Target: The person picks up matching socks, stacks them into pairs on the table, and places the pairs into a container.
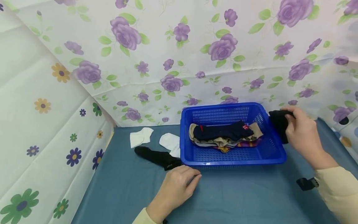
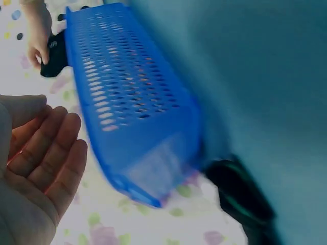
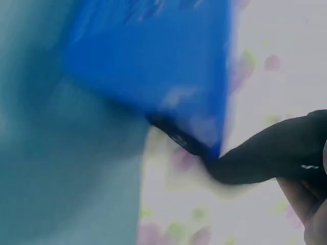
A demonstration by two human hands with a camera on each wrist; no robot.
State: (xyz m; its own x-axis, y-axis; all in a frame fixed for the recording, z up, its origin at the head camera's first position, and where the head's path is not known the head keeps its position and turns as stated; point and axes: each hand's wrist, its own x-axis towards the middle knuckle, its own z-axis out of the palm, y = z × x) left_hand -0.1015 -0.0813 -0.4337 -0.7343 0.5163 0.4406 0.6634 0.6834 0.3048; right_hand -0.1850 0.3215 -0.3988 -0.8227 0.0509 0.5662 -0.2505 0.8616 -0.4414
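At the basket's right end my right hand [image 1: 303, 133] pinches a black sock [image 1: 279, 124], which hangs against the outer wall. The same sock [image 3: 276, 148] stretches toward the basket in the right wrist view. My left hand [image 1: 177, 185] is by the basket's front left corner; in the left wrist view its fingers [image 2: 53, 148] are loosely bent around nothing. The blue plastic basket [image 1: 233, 162] holds a small pile of folded socks, with a navy sock [image 1: 221, 132] on top. Another black sock [image 1: 156, 157] lies left of the basket.
Two white socks, one short [image 1: 141, 137] and one partly hidden behind the basket [image 1: 169, 141], lie on the blue-green tabletop [image 1: 237, 196]. A flowered sheet [image 1: 179, 62] rises right behind the basket, and another [image 1: 50, 130] stands along the left.
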